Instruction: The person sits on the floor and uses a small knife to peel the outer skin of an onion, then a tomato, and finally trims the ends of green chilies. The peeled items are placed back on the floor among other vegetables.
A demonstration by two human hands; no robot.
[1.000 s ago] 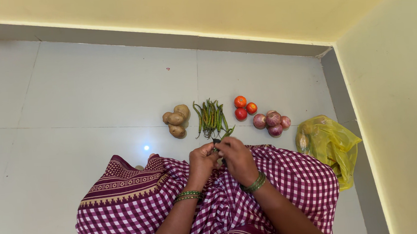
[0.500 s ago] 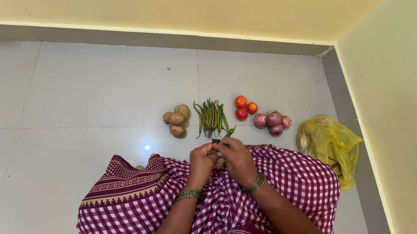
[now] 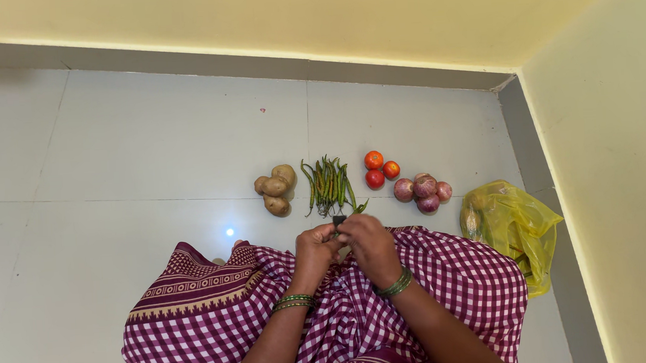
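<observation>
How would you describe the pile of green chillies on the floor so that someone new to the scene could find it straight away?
On the grey tiled floor, a row of vegetables lies in front of the person's hands. The green chillies are the second group from the left, between the potatoes and the tomatoes. They are the only long, thin, green things there; every neighbour is round.

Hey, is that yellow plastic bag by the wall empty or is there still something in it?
Not empty. The yellow bag lies crumpled on the floor, and a rounded shape bulges through its near side; what it is cannot be told.
</observation>
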